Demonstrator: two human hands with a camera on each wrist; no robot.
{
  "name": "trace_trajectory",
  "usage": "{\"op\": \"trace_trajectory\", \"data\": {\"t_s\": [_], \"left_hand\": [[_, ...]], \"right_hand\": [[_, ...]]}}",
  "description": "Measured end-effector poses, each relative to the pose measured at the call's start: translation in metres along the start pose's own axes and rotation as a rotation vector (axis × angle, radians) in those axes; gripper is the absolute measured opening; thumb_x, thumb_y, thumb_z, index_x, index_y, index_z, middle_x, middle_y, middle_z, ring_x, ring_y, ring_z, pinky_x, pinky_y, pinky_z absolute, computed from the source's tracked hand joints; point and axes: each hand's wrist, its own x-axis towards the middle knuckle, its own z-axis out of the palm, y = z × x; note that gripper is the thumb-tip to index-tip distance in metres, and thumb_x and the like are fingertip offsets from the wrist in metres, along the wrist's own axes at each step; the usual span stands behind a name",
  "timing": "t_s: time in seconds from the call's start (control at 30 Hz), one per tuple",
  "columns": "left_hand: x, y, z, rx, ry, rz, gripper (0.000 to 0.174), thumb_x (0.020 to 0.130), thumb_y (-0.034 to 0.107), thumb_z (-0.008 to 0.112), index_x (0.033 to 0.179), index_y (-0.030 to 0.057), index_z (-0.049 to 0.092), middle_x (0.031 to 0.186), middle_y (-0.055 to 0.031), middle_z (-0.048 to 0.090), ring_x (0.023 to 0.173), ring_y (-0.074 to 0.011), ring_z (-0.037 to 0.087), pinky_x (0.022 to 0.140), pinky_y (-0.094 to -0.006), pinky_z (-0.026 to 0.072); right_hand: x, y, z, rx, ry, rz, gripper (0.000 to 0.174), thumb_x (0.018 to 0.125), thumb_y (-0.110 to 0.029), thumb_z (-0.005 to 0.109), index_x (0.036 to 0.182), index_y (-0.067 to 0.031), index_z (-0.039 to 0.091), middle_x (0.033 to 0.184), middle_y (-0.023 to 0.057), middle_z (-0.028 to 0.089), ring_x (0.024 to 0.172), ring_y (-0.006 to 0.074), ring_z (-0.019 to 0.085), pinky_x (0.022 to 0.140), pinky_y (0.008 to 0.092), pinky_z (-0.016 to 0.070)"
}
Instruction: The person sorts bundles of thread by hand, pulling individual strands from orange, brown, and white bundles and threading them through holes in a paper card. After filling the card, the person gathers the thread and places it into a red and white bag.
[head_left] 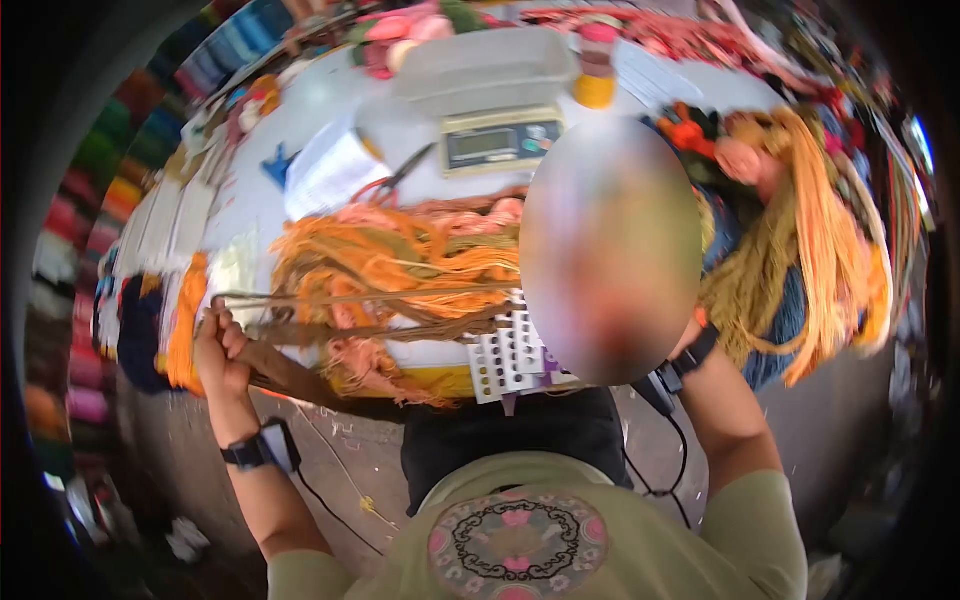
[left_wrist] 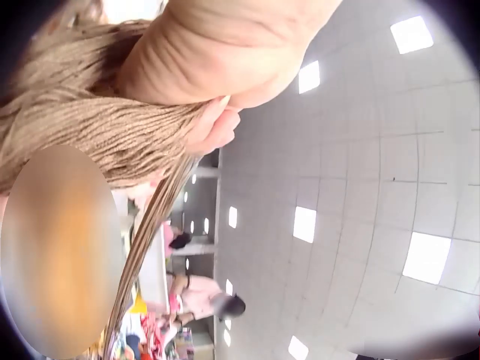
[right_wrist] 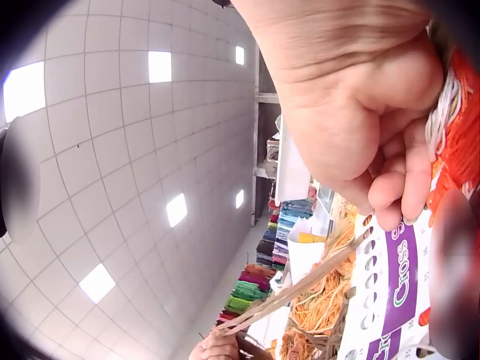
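My left hand [head_left: 222,350] grips a skein of brown thread [left_wrist: 112,135] at the table's left end. Thin brown strands [head_left: 380,295] run taut from it across the table to the right. In the right wrist view, they reach a white card with a row of punched holes and purple "Cross S" lettering [right_wrist: 401,277]. My right hand [right_wrist: 352,127] has its fingers curled at the card's upper edge, holding it. Orange-red and white thread [right_wrist: 457,135] lies beside those fingers. A blurred oval hides most of the right hand in the head view.
Orange skeins [head_left: 400,260] cover the table's middle. Behind them are scissors [head_left: 395,180], a digital scale [head_left: 500,140], a clear plastic tub [head_left: 490,65] and a paper sheet [head_left: 335,170]. Olive and peach hanks [head_left: 790,240] hang at the right. Other people [left_wrist: 202,296] sit farther off.
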Motion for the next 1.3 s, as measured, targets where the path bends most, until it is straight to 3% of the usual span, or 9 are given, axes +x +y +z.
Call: {"op": "trace_trajectory", "data": {"t_s": [0.07, 0.13, 0.4, 0.53, 0.77, 0.87, 1.0, 1.17, 1.3], "left_hand": [[-0.021, 0.004, -0.007, 0.303, 0.372, 0.299, 0.018, 0.095, 0.016, 0.054, 0.11, 0.0055, 0.058, 0.082, 0.0001, 0.055, 0.049, -0.0045, 0.038, 0.04, -0.0187, 0.0268], [-0.064, 0.01, 0.006, 0.287, 0.222, 0.245, 0.036, 0.094, 0.016, 0.056, 0.128, 0.0031, 0.055, 0.084, 0.0021, 0.058, 0.051, -0.0027, 0.039, 0.041, -0.0183, 0.0251], [-0.167, -0.009, 0.072, -0.158, -0.958, -0.664, 0.077, 0.094, 0.068, 0.022, 0.114, 0.0034, 0.059, 0.075, -0.0097, 0.061, 0.041, -0.0076, 0.037, 0.035, -0.0187, 0.024], [-0.187, 0.007, 0.056, -0.007, -1.275, -0.65, 0.089, 0.087, 0.076, 0.025, 0.117, -0.001, 0.058, 0.074, -0.0096, 0.063, 0.043, -0.0069, 0.048, 0.036, -0.0197, 0.0316], [-0.16, -0.027, -0.08, -0.015, -0.831, -0.36, 0.08, 0.089, 0.075, 0.028, 0.104, 0.0045, 0.063, 0.071, -0.001, 0.06, 0.051, -0.0058, 0.052, 0.045, -0.0209, 0.0406], [-0.159, -0.029, -0.102, 0.217, -0.427, -0.653, 0.064, 0.092, 0.066, 0.042, 0.102, 0.0059, 0.063, 0.073, -0.002, 0.063, 0.057, -0.0067, 0.056, 0.05, -0.0216, 0.0443], [-0.17, -0.019, -0.099, 0.463, -0.984, -0.407, 0.053, 0.088, 0.041, 0.068, 0.124, 0.0059, 0.055, 0.085, -0.0084, 0.066, 0.074, -0.016, 0.064, 0.058, -0.0267, 0.0494], [-0.168, 0.054, -0.105, 0.958, -0.497, 0.976, 0.078, 0.083, 0.046, 0.067, 0.145, 0.0108, 0.036, 0.146, -0.0215, 0.036, 0.113, -0.0295, 0.056, 0.089, -0.0381, 0.0515], [-0.15, 0.074, -0.153, 1.828, 0.019, 0.915, 0.06, 0.081, 0.019, 0.064, 0.137, 0.0062, 0.047, 0.144, -0.0214, 0.039, 0.13, -0.0415, 0.042, 0.101, -0.0451, 0.0436]], "right_hand": [[0.0, 0.004, 0.003, 0.036, -0.002, -0.001, 0.011, 0.094, -0.016, 0.059, 0.091, -0.0051, 0.056, 0.069, 0.0011, 0.058, 0.059, 0.0066, 0.053, 0.051, 0.0211, 0.0413], [-0.002, -0.004, 0.006, -0.054, -0.025, -0.025, 0.009, 0.092, -0.012, 0.061, 0.094, -0.0048, 0.056, 0.074, -0.0007, 0.058, 0.066, 0.0067, 0.054, 0.057, 0.0218, 0.0439], [0.001, -0.157, 0.157, -0.379, -0.462, -0.881, 0.073, 0.073, -0.023, 0.078, 0.136, -0.0078, 0.043, 0.13, 0.0186, 0.05, 0.123, 0.0321, 0.048, 0.103, 0.0412, 0.039], [0.012, -0.174, 0.229, 0.036, -1.069, -0.507, 0.056, 0.077, -0.014, 0.069, 0.129, -0.0075, 0.052, 0.118, 0.0149, 0.06, 0.114, 0.029, 0.056, 0.097, 0.0374, 0.0435], [0.03, -0.202, 0.277, -0.142, -0.663, -0.567, 0.029, 0.075, 0.006, 0.067, 0.102, -0.0013, 0.062, 0.096, 0.0007, 0.067, 0.087, 0.0081, 0.062, 0.076, 0.0251, 0.0496], [0.03, -0.222, 0.312, -0.364, -0.671, -0.732, 0.027, 0.077, 0.003, 0.067, 0.103, -0.0014, 0.062, 0.096, 0.001, 0.067, 0.086, 0.0088, 0.062, 0.075, 0.0255, 0.0499], [0.05, -0.202, 0.359, -0.431, -0.796, -0.646, 0.023, 0.073, -0.006, 0.069, 0.096, -0.0095, 0.065, 0.079, 0.0079, 0.065, 0.071, 0.0186, 0.063, 0.064, 0.0326, 0.0478], [0.063, -0.16, 0.385, -0.309, -0.887, -0.69, 0.014, 0.083, -0.016, 0.067, 0.091, -0.0048, 0.063, 0.076, 0.0054, 0.062, 0.069, 0.0149, 0.061, 0.063, 0.0307, 0.0467], [0.06, -0.166, 0.395, -0.109, -0.977, -0.307, 0.018, 0.087, -0.02, 0.065, 0.091, -0.0034, 0.06, 0.068, 0.0047, 0.058, 0.063, 0.0114, 0.056, 0.058, 0.0299, 0.044]]}}
